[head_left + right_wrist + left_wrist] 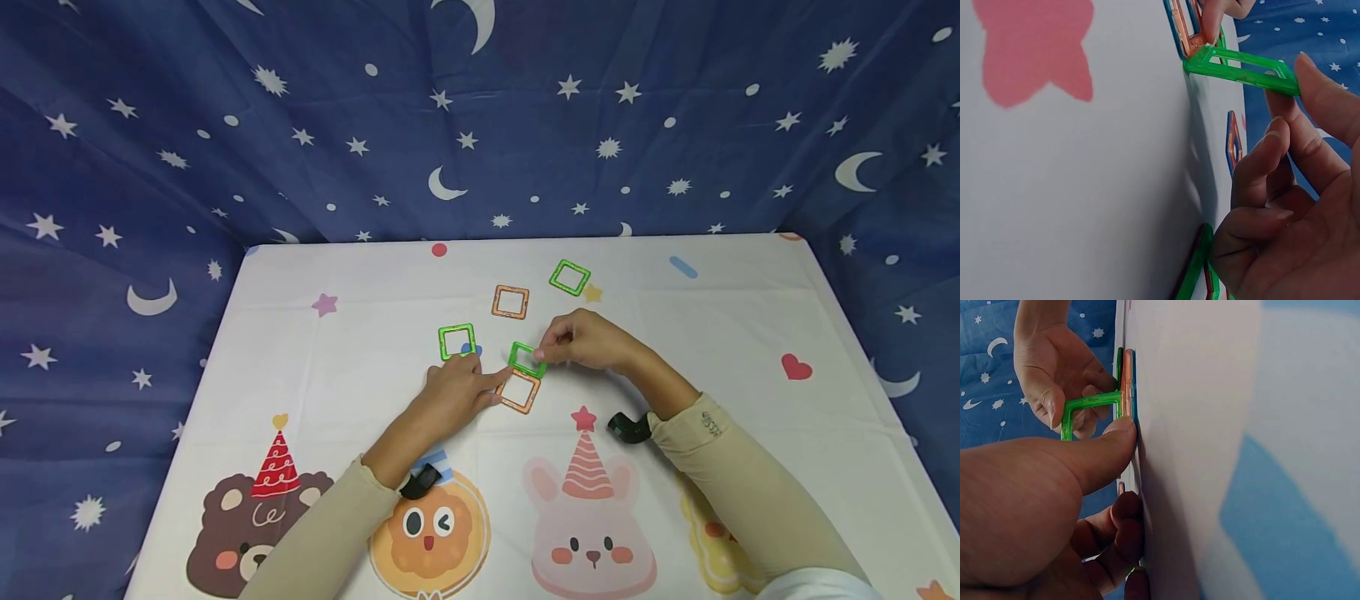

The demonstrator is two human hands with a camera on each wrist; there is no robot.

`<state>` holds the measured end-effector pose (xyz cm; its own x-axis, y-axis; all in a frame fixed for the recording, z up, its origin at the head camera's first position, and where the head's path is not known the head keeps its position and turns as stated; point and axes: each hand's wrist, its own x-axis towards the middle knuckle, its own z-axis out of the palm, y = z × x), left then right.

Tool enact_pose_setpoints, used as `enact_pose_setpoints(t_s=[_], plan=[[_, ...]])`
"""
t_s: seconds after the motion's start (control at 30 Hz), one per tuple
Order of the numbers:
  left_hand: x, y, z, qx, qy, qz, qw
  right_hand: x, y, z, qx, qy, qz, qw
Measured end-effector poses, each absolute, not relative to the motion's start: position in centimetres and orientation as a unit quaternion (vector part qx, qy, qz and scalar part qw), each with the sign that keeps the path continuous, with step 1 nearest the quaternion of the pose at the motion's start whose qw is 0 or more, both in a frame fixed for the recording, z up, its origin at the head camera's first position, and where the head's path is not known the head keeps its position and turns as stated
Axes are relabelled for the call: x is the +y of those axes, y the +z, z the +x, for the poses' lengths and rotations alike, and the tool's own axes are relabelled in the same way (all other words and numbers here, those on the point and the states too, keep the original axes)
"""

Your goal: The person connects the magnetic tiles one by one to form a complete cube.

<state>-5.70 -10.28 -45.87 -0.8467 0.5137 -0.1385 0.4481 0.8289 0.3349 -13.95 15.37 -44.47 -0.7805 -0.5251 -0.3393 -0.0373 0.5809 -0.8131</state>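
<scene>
My right hand (592,340) pinches one edge of a green square magnetic tile (1241,75) between thumb and index finger. This tile stands tilted up off the table, its other edge meeting an orange square magnetic tile (531,406). The orange tile lies flat on the tabletop. At its left side, the index finger and thumb of my left hand (452,398) touch it, the index tip at its upper corner. Just beyond the left knuckles lies another green tile (441,343). In the left wrist view, the raised green tile (1092,400) juts out from the orange one.
Farther back on the white printed tablecloth (360,350) lie an orange tile (510,315) and a green tile (552,278). A dark blue star-patterned curtain (525,117) hangs behind the table. Black devices are at the left wrist (422,482) and right wrist (628,428).
</scene>
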Motion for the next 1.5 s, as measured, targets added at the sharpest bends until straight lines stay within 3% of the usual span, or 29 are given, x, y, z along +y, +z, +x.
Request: enact_pose_setpoints(t_s=[1.5], plan=[[-10.4, -45.9, -5.7, 0.951, 0.153, 0.253, 0.086, 15.2, -44.2, -12.4, 0.849, -0.430, -0.174, 0.254]])
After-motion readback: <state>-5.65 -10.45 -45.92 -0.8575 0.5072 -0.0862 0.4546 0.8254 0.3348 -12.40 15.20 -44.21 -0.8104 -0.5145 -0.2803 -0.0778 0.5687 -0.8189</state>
